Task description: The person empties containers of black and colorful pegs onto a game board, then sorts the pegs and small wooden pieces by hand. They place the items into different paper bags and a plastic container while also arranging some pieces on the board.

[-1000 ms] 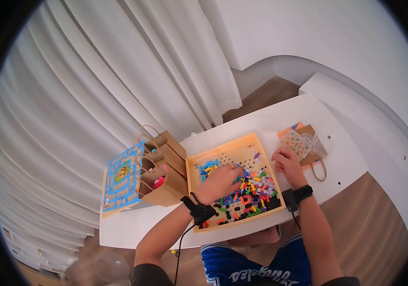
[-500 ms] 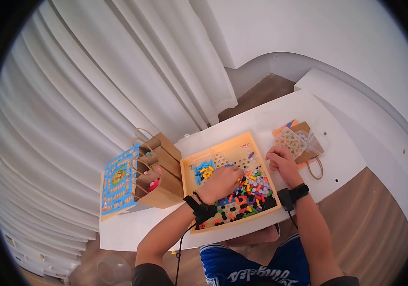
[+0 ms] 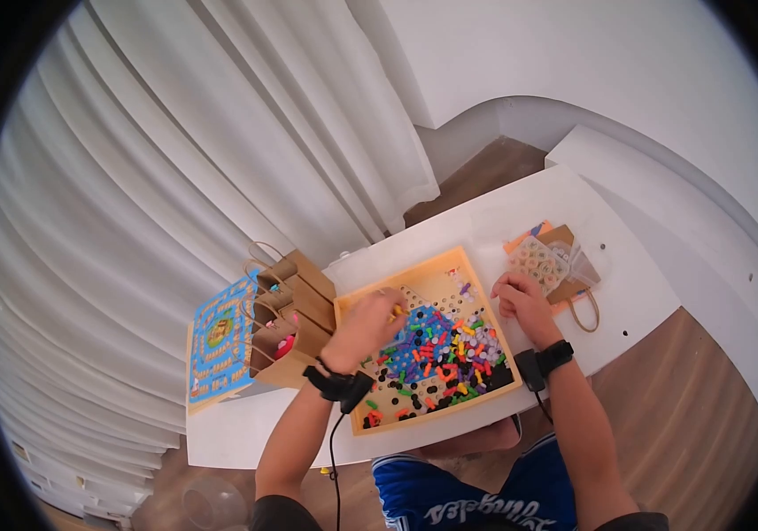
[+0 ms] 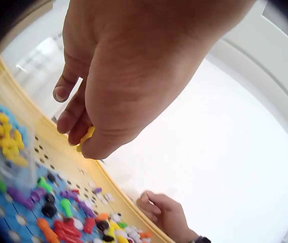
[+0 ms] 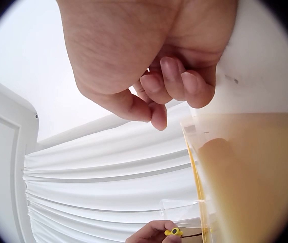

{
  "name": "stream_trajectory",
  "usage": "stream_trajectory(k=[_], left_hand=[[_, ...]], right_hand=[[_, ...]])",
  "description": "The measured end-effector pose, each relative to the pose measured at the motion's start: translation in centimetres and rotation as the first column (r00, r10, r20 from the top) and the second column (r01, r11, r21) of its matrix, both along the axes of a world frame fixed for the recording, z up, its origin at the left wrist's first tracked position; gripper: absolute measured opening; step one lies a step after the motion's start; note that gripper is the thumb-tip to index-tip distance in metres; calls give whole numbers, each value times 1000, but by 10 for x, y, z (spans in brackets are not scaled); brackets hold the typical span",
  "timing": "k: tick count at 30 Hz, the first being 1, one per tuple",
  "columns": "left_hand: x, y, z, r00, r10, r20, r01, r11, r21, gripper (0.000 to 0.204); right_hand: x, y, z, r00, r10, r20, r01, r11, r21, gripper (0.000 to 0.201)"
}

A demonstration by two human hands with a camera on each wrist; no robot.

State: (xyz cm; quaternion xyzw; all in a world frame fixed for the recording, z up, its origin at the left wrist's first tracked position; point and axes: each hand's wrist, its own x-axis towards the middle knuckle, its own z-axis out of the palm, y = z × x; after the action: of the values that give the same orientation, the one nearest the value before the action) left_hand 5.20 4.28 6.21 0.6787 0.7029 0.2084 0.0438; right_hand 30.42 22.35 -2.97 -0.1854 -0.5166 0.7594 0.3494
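Nearly closed — left fingers (image 4: 72, 115), pinching yellow peg (image 4: 87, 136)

A small yellow plastic peg (image 4: 86, 137) is pinched between the left hand's (image 3: 364, 326) thumb and fingers (image 4: 68, 120), mostly covered by them. Below those fingers, a clear plastic box (image 4: 24, 173) contains matching yellow pegs (image 4: 8, 144) and light-blue pegs (image 4: 12, 117). Loose knobbed plastic pegs in mixed colours (image 3: 450, 350) lie scattered to the fingers' right, nearer the person.

Near frame centre, the left hand (image 3: 367, 324) pinches a yellow peg (image 3: 398, 311) over the tray (image 3: 432, 276), the right hand (image 3: 525, 301) farther right.
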Motion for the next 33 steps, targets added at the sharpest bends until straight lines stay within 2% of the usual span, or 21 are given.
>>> stream_trajectory(k=[3, 5, 7, 11, 13, 14, 16, 17, 19, 20, 22, 23, 25, 26, 27, 28, 29, 30, 31, 32, 33], left_hand=[[-26, -12, 8, 998, 47, 41, -46, 999, -21, 17], [-34, -20, 0, 997, 45, 65, -45, 999, -6, 17], [-36, -25, -11, 958, 117, 262, -122, 992, 4, 22], [-43, -39, -30, 905, 163, 394, -208, 975, 74, 22], [-47, -43, -45, 759, 118, 641, -237, 966, 104, 24], [-45, -45, -45, 750, 110, 652, -237, 965, 110, 24], [-40, -52, -45, 617, 49, 786, -164, 984, 67, 31], [-40, -55, -46, 607, 36, 794, -164, 983, 80, 31], [-44, -62, -49, 467, 14, 884, -97, 995, 36, 35], [-46, -64, -51, 450, -1, 893, -97, 994, 50, 35], [-50, -69, -56, 343, -94, 935, -86, 988, 131, 39], [-51, -71, -57, 322, -113, 940, -89, 985, 149, 39], [-50, -74, -60, 375, -135, 917, -87, 980, 179, 40], [-50, -73, -63, 350, -156, 923, -96, 975, 201, 40], [-51, -73, -65, 398, -153, 904, -95, 974, 206, 41], [-51, -75, -67, 447, -143, 883, -96, 974, 206, 41], [-51, -76, -65, 426, -152, 892, -113, 969, 219, 41], [-50, -77, -60, 436, -149, 888, -88, 974, 207, 41], [-50, -77, -57, 448, -146, 882, -59, 980, 191, 41], [-50, -78, -56, 432, -148, 890, -67, 978, 195, 41], [-49, -77, -55, 420, -173, 891, -53, 975, 215, 41]], right_hand=[[0, -1, 3, 1000, 9, 29, -10, 1000, 6, 16], [0, -2, 3, 1000, 8, 30, -8, 1000, 11, 16], [1, -1, 3, 999, -9, 33, 8, 1000, 19, 16], [2, -2, 4, 1000, -9, 15, 9, 1000, -9, 17], [0, -1, 4, 999, -8, 39, 8, 1000, 10, 17], [-1, 0, 2, 1000, -13, 28, 13, 1000, -11, 17], [-2, 1, -1, 999, -18, 35, 19, 1000, -18, 17], [-2, 0, -1, 999, -26, 25, 27, 999, -36, 16], [-2, 0, -2, 999, -36, 36, 38, 999, -39, 16], [-3, 1, -2, 999, -22, 28, 23, 999, -40, 17], [-3, 2, -3, 999, -8, 42, 9, 1000, -22, 17], [-3, 2, -2, 998, 8, 59, -7, 1000, -10, 15], [1, -1, 4, 994, 18, 103, -21, 1000, 22, 14], [3, -2, 10, 974, -13, 227, -26, 986, 166, 12], [3, -5, 19, 938, -57, 341, -54, 950, 306, 10], [1, -9, 26, 910, -134, 392, -78, 874, 480, 7], [-4, -19, 46, 901, -129, 413, -101, 865, 491, 7], [-8, -35, 71, 856, -129, 500, -272, 711, 648, 9], [-14, -49, 87, 804, -150, 576, -435, 512, 741, 13], [-21, -60, 90, 802, -151, 578, -485, 400, 778, 24], [-26, -63, 88, 793, -153, 590, -498, 395, 772, 24]])
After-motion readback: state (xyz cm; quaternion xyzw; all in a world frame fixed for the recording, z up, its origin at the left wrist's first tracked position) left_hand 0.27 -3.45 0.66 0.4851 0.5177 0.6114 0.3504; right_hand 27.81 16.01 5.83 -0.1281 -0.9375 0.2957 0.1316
